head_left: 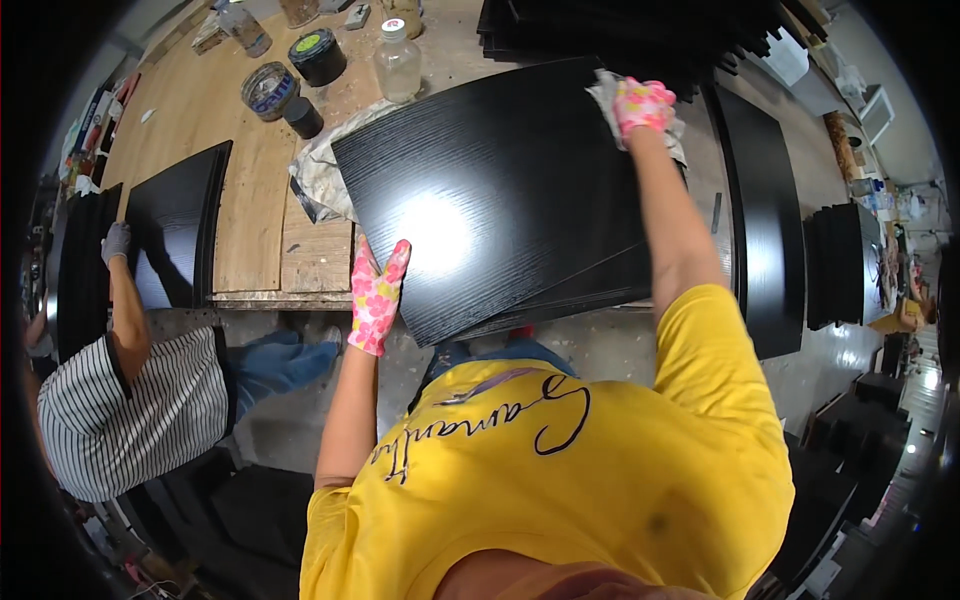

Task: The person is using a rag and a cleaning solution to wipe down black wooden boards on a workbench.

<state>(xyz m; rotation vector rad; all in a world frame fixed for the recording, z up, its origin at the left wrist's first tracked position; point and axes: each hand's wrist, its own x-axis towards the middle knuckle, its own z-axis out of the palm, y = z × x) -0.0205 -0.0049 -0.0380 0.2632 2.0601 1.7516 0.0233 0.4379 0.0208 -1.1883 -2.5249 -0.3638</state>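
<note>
A black wood-grained panel [500,180] lies tilted across the workbench in front of me, on top of another black panel [580,292]. My left hand [377,300], in a pink floral glove, holds the upper panel's left edge. One digit lies on its top face and the others are beyond the edge. At the far right corner, my right hand [643,105], in a matching glove, is closed around a crumpled whitish rag [606,100] pressed to the surface. Beneath the panel's left side shows a crumpled pale cloth [325,165].
Beyond the panel stand a clear bottle [397,68], a black jar [317,57], an open tin [268,92] and a small dark cup [303,118]. Black panels [610,35] are stacked behind; another panel [770,210] stands right. At left, a co-worker's gloved hand [116,243] touches a panel [180,230].
</note>
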